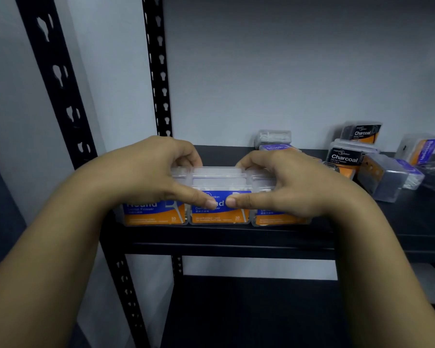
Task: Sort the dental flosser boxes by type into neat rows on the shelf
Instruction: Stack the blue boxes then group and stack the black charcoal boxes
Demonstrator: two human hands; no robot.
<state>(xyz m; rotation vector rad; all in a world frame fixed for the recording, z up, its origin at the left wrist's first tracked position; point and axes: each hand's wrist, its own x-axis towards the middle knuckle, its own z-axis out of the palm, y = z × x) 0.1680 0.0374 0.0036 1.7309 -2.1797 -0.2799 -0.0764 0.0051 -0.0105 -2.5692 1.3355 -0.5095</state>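
Observation:
Three clear "Round" flosser boxes with blue and orange labels stand side by side at the front edge of the black shelf point(236, 237): a left box point(153, 214), a middle box point(220, 214) and a right box point(279, 218). My left hand point(151, 177) grips the row from the left, fingers over the tops and thumb on the middle label. From the right, my right hand point(284, 184) mirrors it, its thumb tip nearly meeting the left thumb. Both hands hide most of the outer boxes.
Unsorted boxes lie at the right of the shelf: two black "Charcoal" boxes point(347, 156), purple "Smooth" boxes point(419, 146) tipped over, and a "Smooth" box point(276, 146) behind my right hand. Black slotted uprights point(158, 71) stand at the left. A lower shelf point(249, 310) is below.

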